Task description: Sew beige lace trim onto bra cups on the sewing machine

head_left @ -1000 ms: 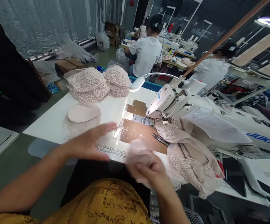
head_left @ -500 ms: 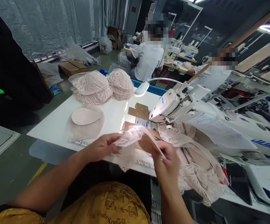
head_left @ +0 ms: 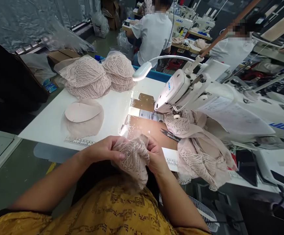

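I note the lace piece (head_left: 135,156) now bunched, lace outward; left hand (head_left: 105,150) and right hand (head_left: 157,157) pinch opposite sides; I judge this manual arranging, not stitching.

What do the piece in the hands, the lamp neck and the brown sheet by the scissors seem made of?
Held piece: soft, matte lace fabric, judging by its openwork pattern and loose folds; fibre unclear.
Lamp neck: probably metal, being silvery, ribbed and shiny.
Brown sheet: perhaps cardboard or plastic; smooth, with glossy glints.
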Demonstrator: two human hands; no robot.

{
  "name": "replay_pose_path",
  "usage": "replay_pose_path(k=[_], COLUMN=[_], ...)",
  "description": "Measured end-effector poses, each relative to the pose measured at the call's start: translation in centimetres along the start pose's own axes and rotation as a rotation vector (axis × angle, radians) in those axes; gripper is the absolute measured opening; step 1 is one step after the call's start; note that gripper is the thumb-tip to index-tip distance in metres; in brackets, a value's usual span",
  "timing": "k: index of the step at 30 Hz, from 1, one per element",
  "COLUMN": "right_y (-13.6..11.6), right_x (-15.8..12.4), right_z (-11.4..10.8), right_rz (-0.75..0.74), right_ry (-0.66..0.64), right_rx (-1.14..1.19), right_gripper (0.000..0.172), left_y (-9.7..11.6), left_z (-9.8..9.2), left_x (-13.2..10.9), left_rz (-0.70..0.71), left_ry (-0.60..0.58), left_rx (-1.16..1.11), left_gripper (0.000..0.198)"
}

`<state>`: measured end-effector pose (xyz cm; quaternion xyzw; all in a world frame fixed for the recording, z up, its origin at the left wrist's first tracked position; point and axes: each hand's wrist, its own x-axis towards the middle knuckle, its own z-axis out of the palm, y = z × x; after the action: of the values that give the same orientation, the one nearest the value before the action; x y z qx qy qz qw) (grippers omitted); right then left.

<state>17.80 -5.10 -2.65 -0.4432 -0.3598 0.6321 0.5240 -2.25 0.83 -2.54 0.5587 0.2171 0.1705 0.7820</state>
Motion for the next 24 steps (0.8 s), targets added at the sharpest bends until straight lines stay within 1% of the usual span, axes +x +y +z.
replay_pose_path(k=[1,2,4,5,6,7,8,9,11,12,14,16,17,18,19,20,21,22,23,24], right_y=[0.0,0.0,0.0,0.0,0.0,-0.1,-0.2,-0.3,-0.5,-0.6,-0.7,-0.6,-0.5,-0.3,-0.2,-0.2,-0.1,-0.1,-0.1,-0.2], right_x=[0.1,0.2,0.4,0.4,0.4,0.4,0.4,0.3,0.1,0.1,-0.1,-0.2,-0.2,-0.2,-0.2,-0.2,-0.2,-0.2,-0.2,-0.2], right_z=[0.0,-0.1,-0.5,-0.8,-1.2,-1.5,-1.8,-2.0,-2.0,-2.0,-1.7,-1.4,-1.4,-1.4,-1.4,-1.4,-1.4,-1.3,-1.2,-1.1], right_rz=[-0.067,-0.128,-0.225,-0.256,-0.271,-0.271,-0.263,-0.245,-0.199,-0.188,-0.202,-0.236,-0.247,-0.253,-0.253,-0.251,-0.247,-0.243,-0.239,-0.232], right_ry=[0.076,0.147,0.240,0.251,0.240,0.209,0.163,0.112,0.029,0.016,0.044,0.115,0.147,0.174,0.197,0.218,0.234,0.240,0.230,0.209], right_rx=[-0.022,-0.051,-0.132,-0.187,-0.248,-0.296,-0.325,-0.341,-0.356,-0.363,-0.392,-0.380,-0.353,-0.319,-0.284,-0.254,-0.235,-0.227,-0.229,-0.236], right_gripper=[0.040,0.041,0.043,0.044,0.041,0.035,0.033,0.037,0.039,0.036,0.030,0.029,0.029,0.028,0.028,0.028,0.027,0.027,0.026,0.026], left_y=[-0.2,-0.3,-0.5,-0.5,-0.5,-0.6,-0.6,-0.6,-0.6,-0.6,-0.7,-0.8,-0.9,-0.9,-1.0,-1.2,-1.3,-1.5,-1.7,-1.8], left_z=[0.2,0.4,0.7,0.8,0.9,1.0,1.0,1.1,1.4,1.6,1.9,2.0,2.0,1.9,1.9,1.9,2.1,2.3,2.6,2.9], left_x=[-0.1,-0.2,-0.3,-0.4,-0.4,-0.4,-0.4,-0.4,-0.3,-0.2,-0.1,0.1,0.2,0.3,0.4,0.4,0.4,0.4,0.4,0.4], left_rz=[-0.023,-0.026,-0.015,-0.011,-0.007,0.000,0.012,0.033,0.101,0.144,0.227,0.278,0.286,0.282,0.263,0.236,0.206,0.177,0.155,0.147], left_ry=[-0.019,-0.010,0.043,0.069,0.090,0.111,0.137,0.168,0.262,0.324,0.485,0.663,0.725,0.751,0.733,0.676,0.592,0.501,0.430,0.392], left_rx=[-0.044,-0.069,-0.083,-0.078,-0.064,-0.037,0.010,0.078,0.248,0.326,0.415,0.359,0.269,0.142,-0.007,-0.152,-0.267,-0.334,-0.353,-0.342], left_gripper=[0.049,0.043,0.036,0.035,0.034,0.032,0.030,0.029,0.032,0.034,0.037,0.037,0.037,0.037,0.038,0.040,0.044,0.046,0.047,0.048])
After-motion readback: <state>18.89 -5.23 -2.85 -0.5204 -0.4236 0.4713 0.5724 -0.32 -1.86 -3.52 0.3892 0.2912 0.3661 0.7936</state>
